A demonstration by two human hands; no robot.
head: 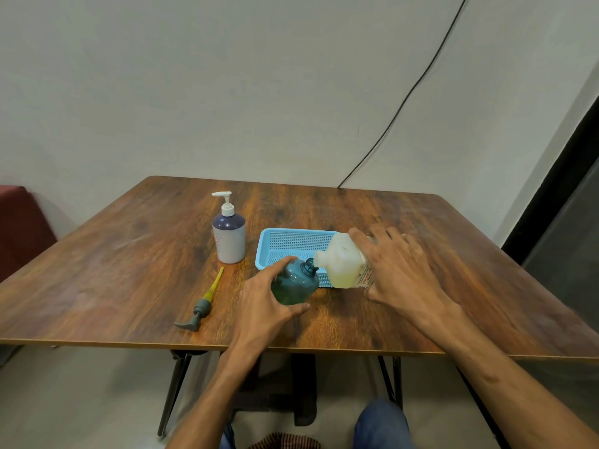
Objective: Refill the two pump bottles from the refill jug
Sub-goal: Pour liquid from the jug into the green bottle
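My left hand (265,299) grips a dark teal bottle (295,283) with its pump off, standing on the wooden table (129,254) near the front. My right hand (398,270) holds the translucent white refill jug (343,264), tipped sideways so its mouth meets the teal bottle's open neck. Yellowish liquid lies in the jug's lower side. The removed grey pump with its yellow tube (202,306) lies on the table to the left. A second bottle (228,236), white with a purple top and a white pump fitted, stands upright further back.
A light blue perforated plastic tray (285,244) sits behind the teal bottle and under the jug. A black cable (405,102) runs down the wall to the table's far edge. Below the near table edge are metal legs and my knee in jeans.
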